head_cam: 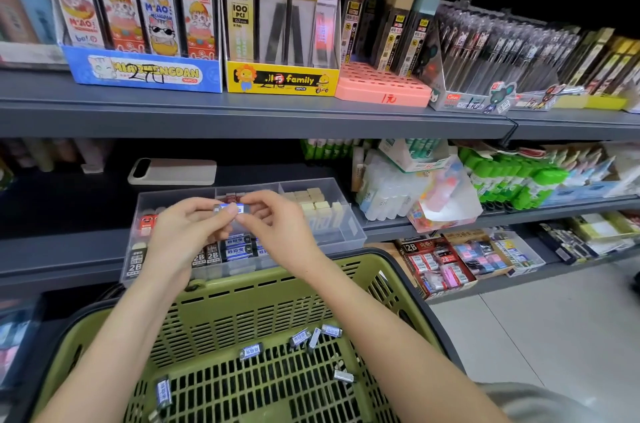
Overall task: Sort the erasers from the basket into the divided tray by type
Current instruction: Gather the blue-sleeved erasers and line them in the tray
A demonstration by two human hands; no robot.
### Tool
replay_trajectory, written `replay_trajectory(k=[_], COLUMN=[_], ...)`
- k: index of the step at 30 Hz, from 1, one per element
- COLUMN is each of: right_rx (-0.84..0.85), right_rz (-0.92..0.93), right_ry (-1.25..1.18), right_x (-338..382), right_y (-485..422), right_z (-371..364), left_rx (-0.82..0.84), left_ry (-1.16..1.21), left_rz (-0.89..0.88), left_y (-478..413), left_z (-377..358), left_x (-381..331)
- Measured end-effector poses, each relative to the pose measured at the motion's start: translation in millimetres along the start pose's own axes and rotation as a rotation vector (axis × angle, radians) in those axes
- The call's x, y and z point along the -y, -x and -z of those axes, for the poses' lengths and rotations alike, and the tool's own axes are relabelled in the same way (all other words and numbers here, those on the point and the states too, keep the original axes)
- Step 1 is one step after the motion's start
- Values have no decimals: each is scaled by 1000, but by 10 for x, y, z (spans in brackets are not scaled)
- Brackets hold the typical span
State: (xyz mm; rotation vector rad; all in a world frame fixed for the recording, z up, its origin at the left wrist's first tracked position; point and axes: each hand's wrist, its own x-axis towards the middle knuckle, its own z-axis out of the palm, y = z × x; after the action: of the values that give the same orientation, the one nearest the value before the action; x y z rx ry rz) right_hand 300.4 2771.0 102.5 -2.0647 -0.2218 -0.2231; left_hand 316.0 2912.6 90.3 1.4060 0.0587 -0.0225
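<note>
Pinching a small blue-and-white wrapped eraser (230,208) btwn them, the left hand (187,232) and right hand (277,227) meet w/ fingertips curled on its two ends, left hand on the left end, right hand on the right. The eraser sits right in the grip, held above the middle section of the clear divided tray (353,228). Directly below the grip, in that section, lie matching blue-label erasers (239,249). Below-left of it stand black 2B erasers (207,257); to the right are cream erasers (313,201); to the left, a red one (147,222). Nearer the person, under both forearms, the green basket (249,284) holds loose wrapped erasers (251,351) scattered on its floor, well apart from the grip.
</note>
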Motion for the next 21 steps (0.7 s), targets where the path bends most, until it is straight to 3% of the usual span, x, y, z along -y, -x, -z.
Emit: replay_trajectory(k=[4, 7, 11, 13, 17, 21], right_rx=[0, 24, -44, -77, -25, 48], right_rz=[-148, -146, -15, -22, -150, -231], right_ry=[-286, -548, -396, -364, -494, -109], right_x=[-29, -10, -8, -5, -77, -216], right_y=[-10, -2, -43, -72, -101, -102], right_z=[101, 140, 143, 125, 202, 282], left_rx=[59, 155, 227, 171, 40, 165], left_ry=[22, 130, 58, -169, -1069, -1473], left_rz=[18, 67, 32, -54, -510, -528], left_y=[-16, -29, -28, -17, 42, 134], left_z=[-18, -51, -103, -98, 120, 261], left_x=[6, -10, -40, -25, 112, 270])
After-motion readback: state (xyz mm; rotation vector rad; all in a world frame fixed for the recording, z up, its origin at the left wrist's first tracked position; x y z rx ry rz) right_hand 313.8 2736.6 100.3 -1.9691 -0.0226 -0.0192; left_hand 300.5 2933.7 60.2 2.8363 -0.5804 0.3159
